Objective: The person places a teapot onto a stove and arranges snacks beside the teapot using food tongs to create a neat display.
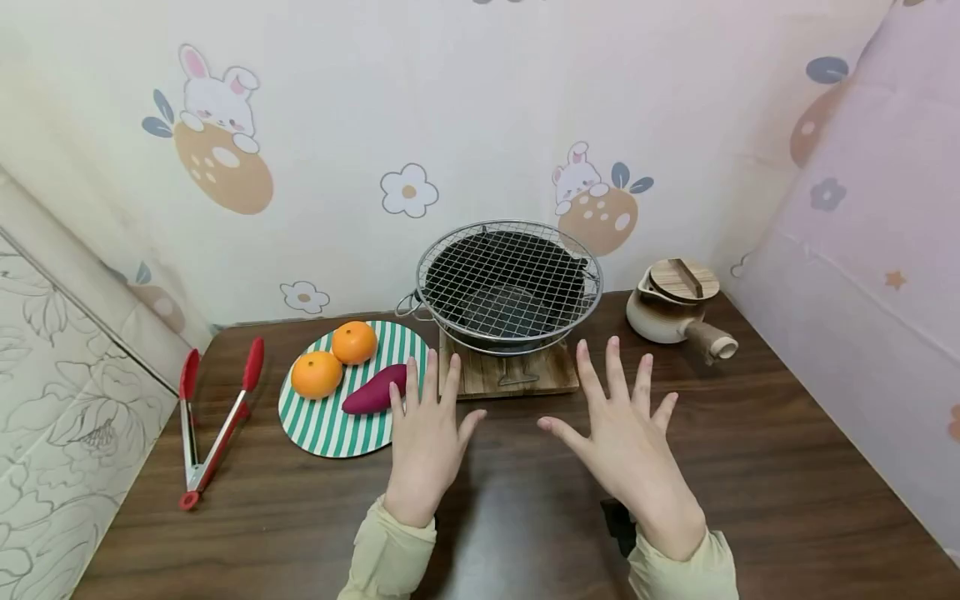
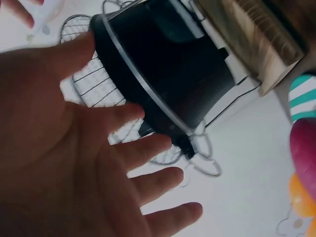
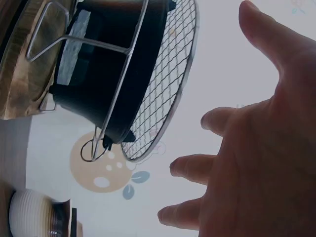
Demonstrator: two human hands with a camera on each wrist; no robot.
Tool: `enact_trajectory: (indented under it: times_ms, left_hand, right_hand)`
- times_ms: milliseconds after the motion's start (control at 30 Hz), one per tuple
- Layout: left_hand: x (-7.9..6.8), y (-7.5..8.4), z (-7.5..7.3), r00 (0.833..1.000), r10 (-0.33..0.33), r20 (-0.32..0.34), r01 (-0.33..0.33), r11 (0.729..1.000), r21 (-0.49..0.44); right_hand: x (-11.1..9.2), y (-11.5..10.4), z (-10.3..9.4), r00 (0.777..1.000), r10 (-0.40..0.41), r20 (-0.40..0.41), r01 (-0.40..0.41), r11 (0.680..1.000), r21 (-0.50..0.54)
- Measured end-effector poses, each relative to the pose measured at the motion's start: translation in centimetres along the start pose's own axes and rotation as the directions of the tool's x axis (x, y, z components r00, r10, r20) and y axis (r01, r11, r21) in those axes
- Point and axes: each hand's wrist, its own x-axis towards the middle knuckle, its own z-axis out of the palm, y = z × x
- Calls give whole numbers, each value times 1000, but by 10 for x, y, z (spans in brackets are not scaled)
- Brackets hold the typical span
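Both hands are held up, palms toward the back, fingers spread and holding nothing. My left hand overlaps the right edge of a green-and-white striped round mat in the head view. On that mat lie two oranges and a purple sweet potato, whose right end is partly behind the fingers. My right hand is to the right, in front of a black grill stove. A round wire grill net tops the stove, which stands on a wooden board.
At the left on the dark wooden table lie red-tipped tongs, their arms spread. A small brown-and-white pot with a wooden lid and side handle stands at the back right. Patterned cloth hangs behind the table.
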Motion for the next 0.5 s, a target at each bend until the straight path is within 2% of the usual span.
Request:
enact_trajectory:
  times_ms: [200, 400, 500]
  left_hand:
    - [9, -8, 13, 998, -46, -50, 42, 997, -70]
    - [16, -14, 33, 991, -14, -135, -1, 994, -106]
    - [18, -16, 43, 988, -7, -154, -9, 995, -100]
  right_hand:
    - [7, 6, -1, 1000, 24, 14, -25, 1000, 16]
    - [12, 20, 1, 999, 48, -8, -47, 998, 34]
    - [15, 28, 5, 998, 61, -22, -60, 998, 32]
